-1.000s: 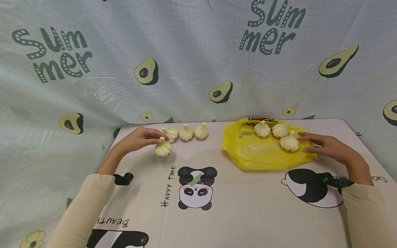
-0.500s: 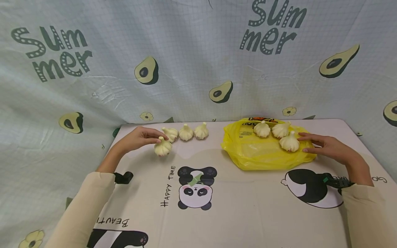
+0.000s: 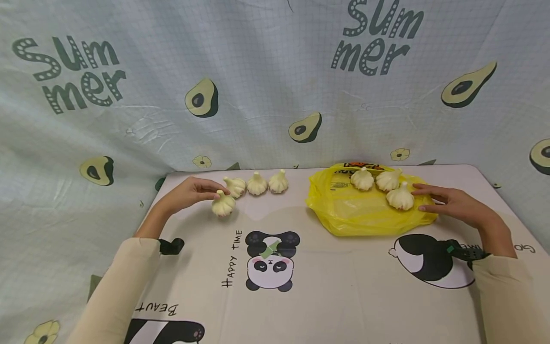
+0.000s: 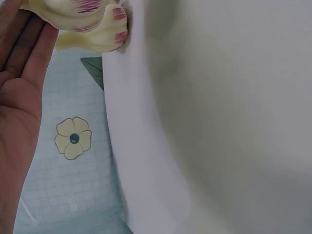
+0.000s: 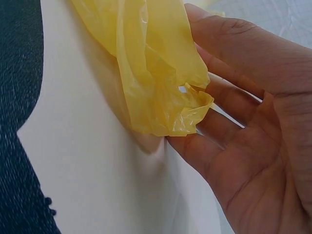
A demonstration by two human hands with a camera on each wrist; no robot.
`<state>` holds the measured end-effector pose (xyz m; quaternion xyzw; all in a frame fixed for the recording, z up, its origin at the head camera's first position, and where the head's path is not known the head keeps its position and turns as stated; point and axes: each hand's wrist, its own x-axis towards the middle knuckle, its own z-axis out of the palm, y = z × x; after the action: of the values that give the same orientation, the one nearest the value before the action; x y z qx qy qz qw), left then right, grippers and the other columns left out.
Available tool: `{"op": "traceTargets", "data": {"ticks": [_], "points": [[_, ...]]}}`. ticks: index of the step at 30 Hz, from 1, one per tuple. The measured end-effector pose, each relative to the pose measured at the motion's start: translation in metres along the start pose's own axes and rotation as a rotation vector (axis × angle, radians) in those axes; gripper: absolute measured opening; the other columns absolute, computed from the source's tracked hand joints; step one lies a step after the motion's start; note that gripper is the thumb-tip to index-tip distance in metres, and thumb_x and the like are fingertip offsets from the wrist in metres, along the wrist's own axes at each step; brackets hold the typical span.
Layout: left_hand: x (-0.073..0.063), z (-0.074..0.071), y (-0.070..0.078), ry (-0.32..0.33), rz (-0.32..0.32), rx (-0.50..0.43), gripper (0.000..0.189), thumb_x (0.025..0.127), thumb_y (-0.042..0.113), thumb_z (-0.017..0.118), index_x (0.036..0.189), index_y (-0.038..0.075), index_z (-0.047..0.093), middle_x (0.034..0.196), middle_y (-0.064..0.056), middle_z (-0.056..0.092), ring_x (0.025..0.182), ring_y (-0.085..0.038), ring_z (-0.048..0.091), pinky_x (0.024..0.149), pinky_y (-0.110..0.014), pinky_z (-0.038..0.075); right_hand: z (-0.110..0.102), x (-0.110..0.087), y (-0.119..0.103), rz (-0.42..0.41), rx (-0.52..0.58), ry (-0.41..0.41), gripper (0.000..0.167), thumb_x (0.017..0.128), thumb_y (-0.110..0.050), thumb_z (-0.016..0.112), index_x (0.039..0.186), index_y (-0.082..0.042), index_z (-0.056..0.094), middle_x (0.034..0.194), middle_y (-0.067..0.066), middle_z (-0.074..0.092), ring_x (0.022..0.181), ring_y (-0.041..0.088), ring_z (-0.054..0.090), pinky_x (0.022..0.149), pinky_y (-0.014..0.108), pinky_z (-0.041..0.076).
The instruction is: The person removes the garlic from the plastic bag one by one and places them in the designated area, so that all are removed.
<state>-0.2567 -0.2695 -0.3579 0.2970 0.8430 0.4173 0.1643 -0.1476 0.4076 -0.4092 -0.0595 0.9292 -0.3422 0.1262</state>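
My left hand (image 3: 186,195) pinches the short stem of a garlic bulb (image 3: 223,205), which hangs upright at or just above the table; contact is unclear. Behind it several more bulbs form a row, with one bulb (image 3: 235,187) close to my fingertips. In the left wrist view, the held garlic bulb (image 4: 83,12) shows pink streaks and is cut off by the frame's top. On the right, a crumpled yellow plastic bag (image 3: 352,215) carries 3 garlic bulbs. My right hand (image 3: 460,204) rests at the bag's right edge, fingers loosely extended, fingertips beside the nearest bulb (image 3: 400,197).
The pale tabletop (image 3: 326,277) has printed pandas and lettering. A hanging cloth (image 3: 249,62) with avocado prints rises directly behind the table's far edge. Two other bulbs (image 3: 257,184) stand in the row between my left hand and the yellow bag.
The garlic bulb in my left hand has shifted slightly to the left. My right hand and the bulbs on the bag have stayed in place.
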Motion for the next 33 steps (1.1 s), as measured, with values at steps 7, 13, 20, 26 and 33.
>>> {"op": "traceTargets", "data": {"ticks": [7,13,20,26,33], "points": [[0.002,0.002,-0.011,0.013,-0.006,-0.039,0.024,0.097,0.013,0.071,0.119,0.009,0.076,0.12,-0.006,0.074,0.114,-0.008,0.064,0.093,-0.022,0.052,0.0,0.002,0.002,0.0,-0.024,0.001,0.06,0.098,-0.034,0.07,0.146,-0.003,0.052,0.161,0.027,0.03,0.141,0.061,0.026,0.104,0.077,0.029],[0.005,0.004,-0.016,0.024,-0.038,-0.067,0.024,0.096,0.014,0.071,0.12,0.009,0.076,0.121,-0.006,0.074,0.115,-0.008,0.064,0.093,-0.023,0.052,0.0,0.002,0.002,0.007,-0.022,-0.004,0.061,0.098,-0.035,0.069,0.146,-0.003,0.052,0.161,0.027,0.029,0.141,0.061,0.026,0.104,0.077,0.03],[0.008,0.007,-0.023,0.028,-0.04,-0.11,0.025,0.097,0.013,0.071,0.12,0.005,0.075,0.121,-0.007,0.074,0.115,-0.008,0.064,0.094,-0.023,0.052,0.0,0.002,0.003,0.012,-0.019,-0.002,0.061,0.097,-0.036,0.07,0.146,-0.004,0.052,0.161,0.027,0.029,0.141,0.061,0.025,0.104,0.077,0.029],[0.013,0.01,-0.03,0.016,-0.031,-0.164,0.027,0.097,0.01,0.07,0.122,0.001,0.074,0.12,-0.004,0.074,0.116,-0.008,0.064,0.095,-0.024,0.052,0.0,0.002,0.003,0.002,-0.026,-0.001,0.061,0.097,-0.035,0.07,0.146,-0.003,0.053,0.161,0.027,0.029,0.141,0.061,0.026,0.104,0.077,0.03],[0.016,0.013,-0.038,0.02,-0.029,-0.195,0.027,0.096,0.009,0.07,0.121,-0.002,0.073,0.118,-0.002,0.075,0.114,-0.009,0.065,0.094,-0.025,0.053,0.0,0.002,0.002,0.001,-0.023,-0.001,0.06,0.097,-0.034,0.07,0.146,-0.003,0.053,0.161,0.027,0.03,0.141,0.061,0.026,0.104,0.077,0.029]]}}
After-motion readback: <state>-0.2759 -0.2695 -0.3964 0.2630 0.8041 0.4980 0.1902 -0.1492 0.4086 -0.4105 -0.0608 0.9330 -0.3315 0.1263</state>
